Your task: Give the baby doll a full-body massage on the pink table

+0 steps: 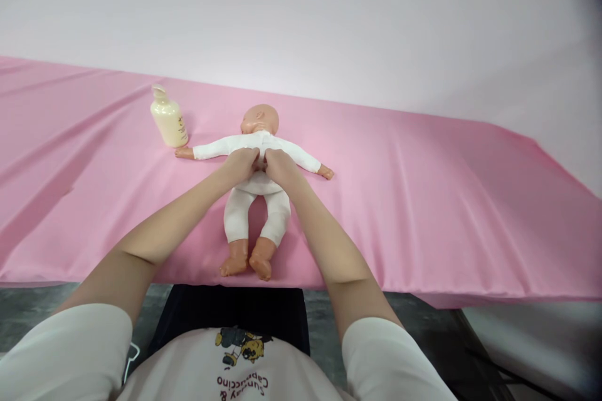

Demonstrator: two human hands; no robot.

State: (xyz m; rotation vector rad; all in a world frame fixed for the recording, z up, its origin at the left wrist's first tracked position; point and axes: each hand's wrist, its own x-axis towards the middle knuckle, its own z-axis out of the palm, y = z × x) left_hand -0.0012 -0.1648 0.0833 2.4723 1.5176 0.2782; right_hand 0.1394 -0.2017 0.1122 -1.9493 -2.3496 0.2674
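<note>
A baby doll [258,187] with a white cloth body lies stretched out on the pink cloth, its head away from me and turned to the left. Its arms spread to both sides and its bare feet point towards me. My left hand [242,163] is closed, with curled fingers against the middle of the doll's torso. Right beside it, my right hand [279,166] is closed in the same way, the two nearly touching. Both seem to pinch the doll's white body, though the fingertips are mostly hidden.
A cream pump bottle [170,120] stands to the left, close to the doll's outstretched hand. The pink cloth [423,213] covers the table, with folds at left and right. Behind it rises a white wall [301,19]. The table's front edge lies just beyond the doll's feet, towards me.
</note>
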